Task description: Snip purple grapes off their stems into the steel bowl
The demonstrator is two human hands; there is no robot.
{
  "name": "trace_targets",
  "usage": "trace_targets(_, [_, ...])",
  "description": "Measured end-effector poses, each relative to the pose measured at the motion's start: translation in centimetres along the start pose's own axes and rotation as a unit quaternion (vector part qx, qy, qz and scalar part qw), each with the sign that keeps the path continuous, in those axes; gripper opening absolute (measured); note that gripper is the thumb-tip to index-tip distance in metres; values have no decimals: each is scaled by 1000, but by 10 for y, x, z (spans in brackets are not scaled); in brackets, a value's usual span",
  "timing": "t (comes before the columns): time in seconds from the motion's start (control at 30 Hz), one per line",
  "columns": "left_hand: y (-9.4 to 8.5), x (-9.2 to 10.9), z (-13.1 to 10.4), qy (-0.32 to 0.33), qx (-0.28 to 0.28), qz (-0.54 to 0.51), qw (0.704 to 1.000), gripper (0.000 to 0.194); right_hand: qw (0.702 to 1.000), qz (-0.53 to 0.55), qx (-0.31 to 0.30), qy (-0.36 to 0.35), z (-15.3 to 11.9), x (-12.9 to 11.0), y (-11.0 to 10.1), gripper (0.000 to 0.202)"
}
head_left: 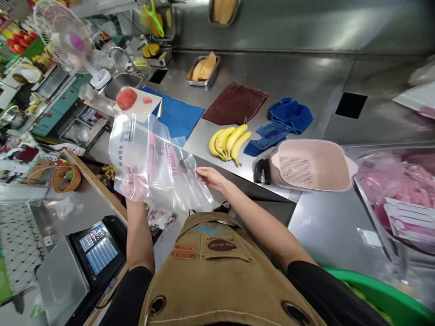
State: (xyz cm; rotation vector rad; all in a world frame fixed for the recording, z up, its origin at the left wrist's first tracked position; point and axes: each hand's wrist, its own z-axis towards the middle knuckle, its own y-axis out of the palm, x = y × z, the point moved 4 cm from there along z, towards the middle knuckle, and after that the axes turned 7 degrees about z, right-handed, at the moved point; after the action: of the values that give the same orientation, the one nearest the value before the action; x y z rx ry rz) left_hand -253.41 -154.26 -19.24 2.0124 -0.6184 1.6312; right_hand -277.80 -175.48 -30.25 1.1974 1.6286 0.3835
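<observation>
A clear plastic bag [163, 167] with pink and dark print is spread in front of me, above the counter's near edge. My left hand [133, 183] is inside or behind the bag's left part and shows blurred through the plastic; what its fingers do cannot be made out. My right hand [212, 178] pinches the bag's right edge between thumb and fingers. Just beyond my right hand, a bunch of yellow bananas [229, 142] lies on the steel counter [251, 68]. A brown cloth [236, 103] and a blue cloth [181, 115] lie behind the bag and bananas.
A pink basin [314, 165] stands right of the bananas, near a crumpled blue cloth [290, 115]. Cut red fruit [126, 98] rests on a white board [142, 102] beside the sink [122, 83]. A scale [98, 249] is at lower left, a green basket [377, 290] at lower right.
</observation>
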Motion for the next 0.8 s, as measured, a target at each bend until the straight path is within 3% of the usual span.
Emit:
trace_targets(0.1, [-57, -17, -7, -17, 106, 21, 994, 27, 999, -4, 30, -40, 0, 10, 17, 49])
trace_targets(0.2, [-108, -29, -18, -11, 262, 47, 964, 16, 995, -20, 50, -83, -4, 16, 39, 51])
trace_targets(0.27, [-121, -34, -30, 21, 356, 31, 934, 13, 992, -41, 51, -104, -5, 19, 59, 52])
trace_targets(0.33, [-107, -38, -42, 58, 386, 25, 920, 13, 990, -68, 44, -119, -4, 23, 81, 54])
trace_targets(0.37, [-90, -38, -48, 76, 368, 30, 926, 15, 988, -81, 38, -125, -4, 26, 93, 55])
trace_targets(0.4, [-66, -35, -52, 112, 298, 70, 946, 16, 987, -94, 31, -129, -3, 30, 105, 55])
trace_targets(0.47, [-8, -31, -60, 148, 66, 141, 977, 26, 984, -116, 16, -132, -2, 38, 126, 57])
trace_targets(0.5, [14, -29, -67, 155, -7, 144, 977, 32, 983, -125, 9, -131, -2, 42, 135, 58])
trace_targets(0.57, [39, -25, -79, 170, -78, 150, 971, 45, 983, -140, -6, -122, -4, 51, 150, 58])
trace_targets(0.63, [39, -24, -88, 183, -81, 154, 967, 56, 983, -150, -20, -106, -7, 58, 161, 54])
trace_targets(0.8, [6, -26, -101, 209, -107, 171, 957, 53, 986, -149, -55, -52, -11, 72, 172, 52])
